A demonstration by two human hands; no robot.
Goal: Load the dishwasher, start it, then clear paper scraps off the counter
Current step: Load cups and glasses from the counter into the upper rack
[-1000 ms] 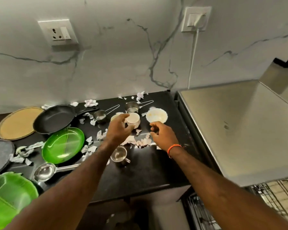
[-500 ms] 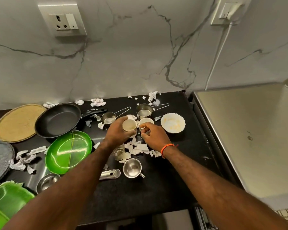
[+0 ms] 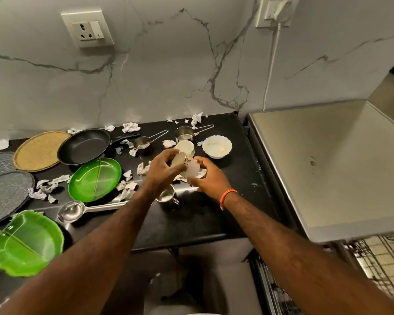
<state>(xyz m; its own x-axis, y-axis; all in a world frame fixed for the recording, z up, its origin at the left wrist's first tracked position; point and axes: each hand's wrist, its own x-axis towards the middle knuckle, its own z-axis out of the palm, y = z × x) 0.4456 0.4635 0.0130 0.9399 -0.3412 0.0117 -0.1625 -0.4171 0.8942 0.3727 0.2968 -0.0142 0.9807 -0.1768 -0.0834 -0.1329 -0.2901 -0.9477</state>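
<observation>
Lifted now: left hand (image 3: 162, 169) grips a cream cup (image 3: 177, 159) tilted, right hand (image 3: 208, 178) pinches a blurred white cup (image 3: 192, 170).

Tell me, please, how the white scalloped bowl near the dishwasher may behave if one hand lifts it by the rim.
The white scalloped bowl looks rigid and probably light, since it is small and thin-walled. Its glossy surface and the yellowish residue inside suggest a somewhat slippery rim. It sits upright on a broad base, so it seems unlikely to tip or roll, but may chip if dropped.
</observation>
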